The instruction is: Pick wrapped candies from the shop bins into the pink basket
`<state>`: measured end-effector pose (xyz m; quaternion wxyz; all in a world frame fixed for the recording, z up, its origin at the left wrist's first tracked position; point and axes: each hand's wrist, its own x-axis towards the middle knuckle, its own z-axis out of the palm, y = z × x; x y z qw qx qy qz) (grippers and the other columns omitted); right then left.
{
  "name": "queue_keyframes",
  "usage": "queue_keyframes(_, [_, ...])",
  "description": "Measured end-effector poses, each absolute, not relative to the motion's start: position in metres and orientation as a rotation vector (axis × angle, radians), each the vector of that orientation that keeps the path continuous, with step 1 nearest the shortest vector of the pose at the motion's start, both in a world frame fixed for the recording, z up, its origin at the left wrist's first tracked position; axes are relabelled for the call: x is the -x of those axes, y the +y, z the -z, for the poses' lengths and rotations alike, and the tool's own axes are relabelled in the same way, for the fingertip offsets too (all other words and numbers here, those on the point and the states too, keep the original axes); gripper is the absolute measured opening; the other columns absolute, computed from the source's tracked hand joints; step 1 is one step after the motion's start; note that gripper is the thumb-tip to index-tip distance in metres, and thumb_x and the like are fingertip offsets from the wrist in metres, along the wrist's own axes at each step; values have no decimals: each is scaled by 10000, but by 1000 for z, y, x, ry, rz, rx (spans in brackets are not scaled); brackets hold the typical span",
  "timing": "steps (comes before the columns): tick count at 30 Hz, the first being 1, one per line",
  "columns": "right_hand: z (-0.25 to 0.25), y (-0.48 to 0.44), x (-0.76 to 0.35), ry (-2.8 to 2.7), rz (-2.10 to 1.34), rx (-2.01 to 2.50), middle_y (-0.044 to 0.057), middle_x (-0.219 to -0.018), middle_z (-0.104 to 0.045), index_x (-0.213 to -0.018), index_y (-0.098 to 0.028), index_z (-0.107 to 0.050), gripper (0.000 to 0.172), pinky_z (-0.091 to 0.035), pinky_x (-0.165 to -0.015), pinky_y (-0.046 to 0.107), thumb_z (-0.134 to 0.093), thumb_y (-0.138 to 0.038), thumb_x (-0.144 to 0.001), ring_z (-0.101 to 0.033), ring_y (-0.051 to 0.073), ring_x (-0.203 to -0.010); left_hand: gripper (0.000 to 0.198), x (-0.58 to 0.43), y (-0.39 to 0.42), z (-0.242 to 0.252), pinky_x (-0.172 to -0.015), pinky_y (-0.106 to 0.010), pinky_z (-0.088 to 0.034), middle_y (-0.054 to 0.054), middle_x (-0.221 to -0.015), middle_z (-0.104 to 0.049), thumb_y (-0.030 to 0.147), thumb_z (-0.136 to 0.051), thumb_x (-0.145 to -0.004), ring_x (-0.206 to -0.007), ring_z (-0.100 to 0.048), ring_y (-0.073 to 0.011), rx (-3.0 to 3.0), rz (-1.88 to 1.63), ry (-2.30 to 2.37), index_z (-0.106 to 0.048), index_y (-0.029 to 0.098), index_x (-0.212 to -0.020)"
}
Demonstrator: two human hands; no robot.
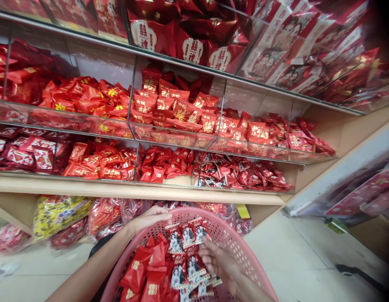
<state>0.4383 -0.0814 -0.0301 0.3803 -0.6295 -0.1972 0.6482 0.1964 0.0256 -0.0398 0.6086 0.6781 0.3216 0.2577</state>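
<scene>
A pink plastic basket (251, 256) with a perforated wall is in front of me at the bottom of the view. My left hand (152, 218) grips its far left rim. Inside, plain red candy packets (150, 268) with gold characters lie in a pile on the left. Beside them, red candy packets with a black-and-white couple print (188, 235) lie in overlapping rows. My right hand (217, 258) is in the basket, fingers curled against the right edge of these printed packets. Its fingertips seem closed on one packet, partly hidden by the fingers.
Glass-divided shelves (169, 191) hold many red candies, with matching printed packets (213, 172) on the lowest tier. Large red bags (192, 46) stand above. Bagged yellow sweets (62, 214) sit under the shelf. A dark bar-like object (354, 272) lies on the tiled floor at right.
</scene>
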Motion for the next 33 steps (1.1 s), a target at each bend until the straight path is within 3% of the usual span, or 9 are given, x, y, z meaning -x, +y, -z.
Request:
queue_keyframes(8, [9, -73, -453, -850, -1524, 1567, 19, -509, -606, -613, -134, -579, 405, -320, -347, 162, -651, -531, -655, -481, 63, -362, 329, -197, 28, 43, -745, -242, -407, -36, -723, -649, 394, -527, -809, -716, -566, -144, -1553, -579, 717, -676, 110, -734])
queue_keyframes(12, [-26, -29, -466, -1299, -958, 1418, 8, -508, -577, -608, -164, -560, 352, -367, -442, 211, -587, -494, -728, -480, 98, -433, 332, -198, 29, 43, -759, -238, -398, -39, -749, -656, 401, -527, -807, -751, -569, -150, -1553, -576, 739, -678, 115, -735])
queue_keyframes(14, [-45, 3, -470, -1456, -676, 1366, 26, -642, -618, -692, -179, -564, 252, -415, -575, 234, -582, -425, -747, -544, 137, -593, 336, -198, 28, 41, -753, -240, -399, -41, -749, -657, 405, -530, -803, -747, -569, -151, -1549, -570, 747, -681, 113, -730])
queue_keyframes(17, [-61, 51, -471, -1624, -420, 1662, 16, -680, -609, -697, -196, -530, 151, -399, -612, 246, -571, -335, -741, -547, 150, -644, 342, -199, 27, 38, -737, -244, -403, -37, -720, -653, 412, -536, -796, -721, -566, -150, -1538, -567, 756, -679, 113, -714])
queue_keyframes(23, [-51, 104, -449, -1619, -495, 1941, 36, -618, -599, -513, -192, -506, 225, -379, -598, 272, -680, -297, -609, -575, 192, -689, 336, -199, 24, 37, -728, -239, -396, -29, -711, -644, 407, -535, -799, -712, -558, -145, -1521, -578, 769, -678, 115, -715])
queue_keyframes(33, [-35, 130, -430, -1443, -667, 2014, 94, -593, -621, -612, -173, -586, 197, -424, -607, 311, -712, -325, -617, -612, 250, -776, 341, -198, 30, 44, -753, -252, -407, -44, -711, -656, 398, -527, -808, -710, -572, -148, -1541, -563, 722, -677, 107, -713])
